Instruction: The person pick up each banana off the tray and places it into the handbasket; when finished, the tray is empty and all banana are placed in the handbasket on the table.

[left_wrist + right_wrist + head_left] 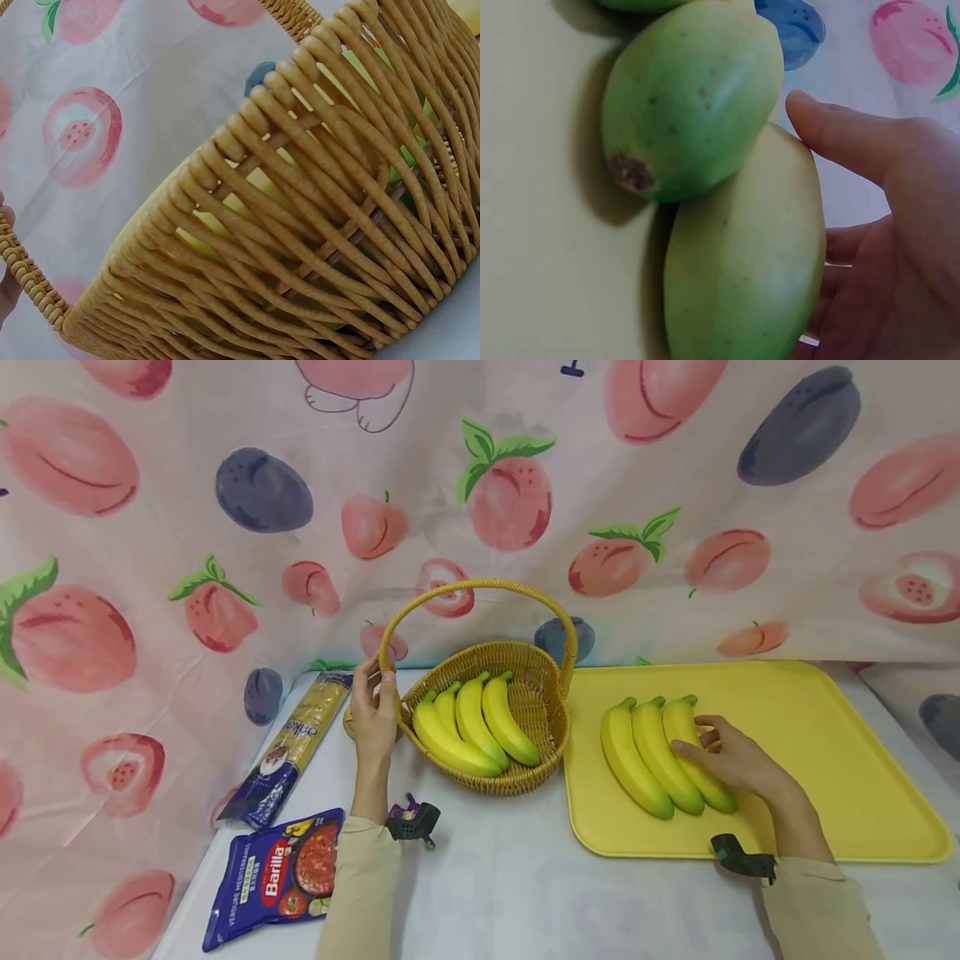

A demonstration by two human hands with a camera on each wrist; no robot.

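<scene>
A yellow wicker basket [501, 783] with a tall arched handle holds several bananas [480, 718]. My left hand [373, 718] grips the left foot of that handle [34, 281]; only bits of its fingers show in the left wrist view. Three bananas lie side by side on a yellow tray [840, 760]. At the rightmost banana [742, 247] is my right hand [738, 756], its thumb over the top and its fingers curved along the right side. The middle banana [694, 97] lies right beside it, green tip towards the right wrist camera.
A pack of spaghetti [300, 727] and a blue Barilla pouch [277, 877] lie left of the basket. Behind the left hand, a round yellowish thing [348, 723] is mostly hidden. A fruit-print curtain [480, 527] hangs along the table's back edge.
</scene>
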